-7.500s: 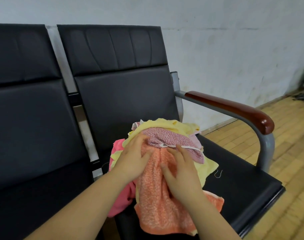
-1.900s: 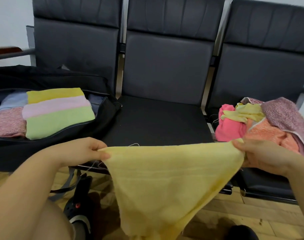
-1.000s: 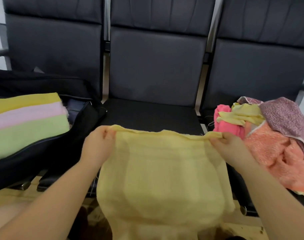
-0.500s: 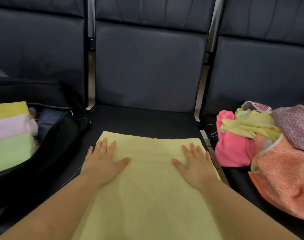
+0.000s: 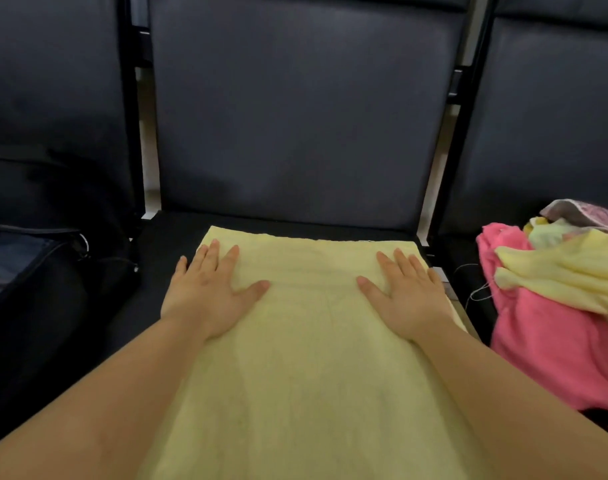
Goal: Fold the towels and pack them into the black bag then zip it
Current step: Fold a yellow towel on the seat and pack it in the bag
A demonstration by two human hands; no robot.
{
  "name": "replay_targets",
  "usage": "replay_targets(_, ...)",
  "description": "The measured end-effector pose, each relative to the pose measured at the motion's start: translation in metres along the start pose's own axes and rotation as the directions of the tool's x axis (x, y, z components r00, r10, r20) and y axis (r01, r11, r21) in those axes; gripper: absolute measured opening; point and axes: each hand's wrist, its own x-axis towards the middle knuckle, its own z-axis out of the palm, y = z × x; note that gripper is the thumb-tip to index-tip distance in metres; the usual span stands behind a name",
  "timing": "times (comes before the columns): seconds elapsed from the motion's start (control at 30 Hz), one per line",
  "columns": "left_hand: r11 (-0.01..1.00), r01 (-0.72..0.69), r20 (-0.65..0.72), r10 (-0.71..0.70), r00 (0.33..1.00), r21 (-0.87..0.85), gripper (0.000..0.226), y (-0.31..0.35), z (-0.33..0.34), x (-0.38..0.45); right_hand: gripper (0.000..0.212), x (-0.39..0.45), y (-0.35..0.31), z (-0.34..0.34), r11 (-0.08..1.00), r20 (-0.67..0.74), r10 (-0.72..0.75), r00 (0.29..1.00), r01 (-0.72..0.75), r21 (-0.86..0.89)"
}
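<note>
The yellow towel (image 5: 313, 341) lies flat on the middle seat (image 5: 164, 244), reaching its front edge. Left hand (image 5: 205, 292) and right hand (image 5: 406, 296) press it, fingers straight and slightly spread.

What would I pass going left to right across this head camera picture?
Black bag → left hand → yellow towel → right hand → pink towel in the unfolded pile.
</note>
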Motion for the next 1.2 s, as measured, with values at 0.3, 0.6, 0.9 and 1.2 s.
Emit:
replay_targets(0.3,0.991,-0.136,-0.518,0.108,0.849,-0.016,0.045,0.005,0.005,0.017,0.042,0.015,-0.004,0.005,0.979,-0.463,0.103,0.88,-0.007,0.204)
replay_targets(0.6,0.998,-0.069,0.043,0.069,0.997,0.0,0.069,0.005,-0.02,-0.034,0.066,-0.039,0.008,-0.019,0.964,-0.023,-0.034,0.999,0.039,0.263)
replay_targets(0.9,0.998,-0.062,0.159,0.058,0.986,0.016,0.08,-0.01,-0.049,-0.152,0.078,-0.147,0.03,-0.046,0.959,0.15,-0.034,0.988,-0.01,0.282)
replay_targets(1.2,0.911,0.283,0.231,-0.218,0.948,-0.3,0.049,-0.05,-0.065,-0.224,0.079,-0.222,0.062,-0.053,0.765,0.289,0.158,0.944,-0.302,0.569)
